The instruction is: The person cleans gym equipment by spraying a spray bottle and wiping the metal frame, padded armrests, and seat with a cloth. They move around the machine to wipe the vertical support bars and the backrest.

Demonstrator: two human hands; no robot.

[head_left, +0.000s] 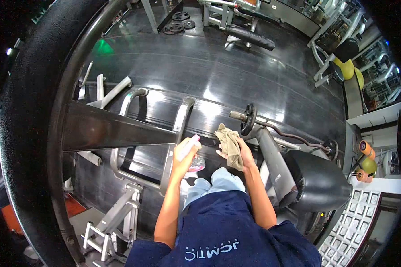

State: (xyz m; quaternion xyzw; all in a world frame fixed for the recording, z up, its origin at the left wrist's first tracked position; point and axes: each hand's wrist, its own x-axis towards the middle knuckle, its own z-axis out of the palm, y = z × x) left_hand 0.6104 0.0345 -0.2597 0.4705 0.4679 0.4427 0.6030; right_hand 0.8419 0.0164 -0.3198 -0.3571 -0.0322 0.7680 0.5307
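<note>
Both forearms extend forward from the navy shirt [227, 231], each hand holding a cleaning item over the gym machine.

Largest item ahead is the padded seat [318, 180], low and to the right of the hands; its support post [272, 155] runs diagonally up toward the barbell [276, 129]. Right hand [240, 153] lies nearer that post, just beside it, fingers clamped on a tan cloth [229, 144] that hangs down from the grip. Left hand [185, 158] is closed around a spray bottle [192, 149], long axis tilted up and right, nozzle end toward the steel handle [178, 129] of the frame on the left. Cloth and bottle sit near each other, not touching.
</note>
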